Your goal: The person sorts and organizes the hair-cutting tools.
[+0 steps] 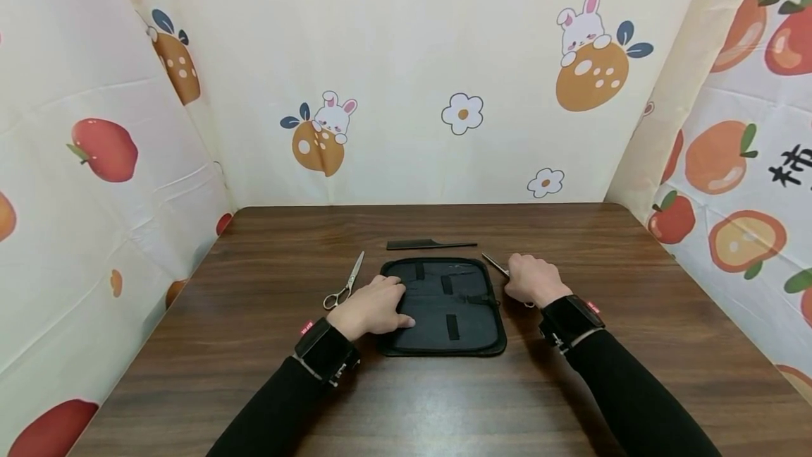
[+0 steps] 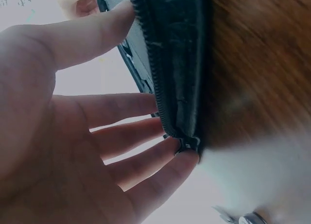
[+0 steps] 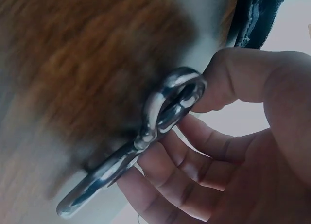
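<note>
A black zippered case (image 1: 421, 309) lies spread flat on the table, its inside with elastic loops facing up. My left hand (image 1: 374, 305) rests along the case's left edge. In the left wrist view its straight fingers (image 2: 129, 139) touch the zipper edge, with the thumb against the inner side. Right of the case, my right hand (image 1: 536, 281) holds a pair of metal scissors (image 3: 172, 100) by the handles, thumb and fingers at the finger rings. The blades (image 1: 493, 263) point away to the upper left; the hand hides their middle.
Another pair of silver scissors (image 1: 350, 282) lies left of the case, beside my left hand. A black tail comb (image 1: 415, 244) lies just behind the case. Printed cloth (image 1: 406, 161) walls the table's back and sides.
</note>
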Demonstrator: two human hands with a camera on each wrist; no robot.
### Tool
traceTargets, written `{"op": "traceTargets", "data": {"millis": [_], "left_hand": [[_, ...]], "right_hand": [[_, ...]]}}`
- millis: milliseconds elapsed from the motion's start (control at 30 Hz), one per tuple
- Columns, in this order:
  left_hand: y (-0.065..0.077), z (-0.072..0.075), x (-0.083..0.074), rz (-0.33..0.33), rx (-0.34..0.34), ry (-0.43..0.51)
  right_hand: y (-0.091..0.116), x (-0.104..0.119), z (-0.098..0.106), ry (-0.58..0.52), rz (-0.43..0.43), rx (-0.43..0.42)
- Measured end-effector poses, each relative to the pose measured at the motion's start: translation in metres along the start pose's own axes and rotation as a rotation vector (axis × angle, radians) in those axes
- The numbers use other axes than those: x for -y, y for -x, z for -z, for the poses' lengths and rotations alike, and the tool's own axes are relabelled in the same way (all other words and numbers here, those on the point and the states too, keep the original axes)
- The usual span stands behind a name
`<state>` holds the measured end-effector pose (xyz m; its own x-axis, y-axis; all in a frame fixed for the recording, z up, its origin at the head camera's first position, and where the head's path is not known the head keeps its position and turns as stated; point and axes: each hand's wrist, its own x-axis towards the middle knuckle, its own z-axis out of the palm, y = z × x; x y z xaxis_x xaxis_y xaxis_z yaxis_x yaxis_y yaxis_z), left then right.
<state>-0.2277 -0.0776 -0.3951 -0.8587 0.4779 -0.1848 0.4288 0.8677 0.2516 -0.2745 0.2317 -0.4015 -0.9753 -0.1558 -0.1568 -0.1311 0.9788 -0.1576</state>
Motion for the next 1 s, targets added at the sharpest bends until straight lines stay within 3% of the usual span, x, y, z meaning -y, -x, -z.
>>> {"op": "traceTargets", "data": {"millis": [633,1000], "left_hand": [[-0.0033,0.0017,-0.0031,0.016,0.01,-0.013],[-0.0038,0.0022,-0.0015,0.009,-0.002,-0.016]], "right_hand": [[0.0027,0.002,0.0004,0.007,0.0,0.051],[0.005,0.0077,0.003,-0.038,0.012,0.034]]}}
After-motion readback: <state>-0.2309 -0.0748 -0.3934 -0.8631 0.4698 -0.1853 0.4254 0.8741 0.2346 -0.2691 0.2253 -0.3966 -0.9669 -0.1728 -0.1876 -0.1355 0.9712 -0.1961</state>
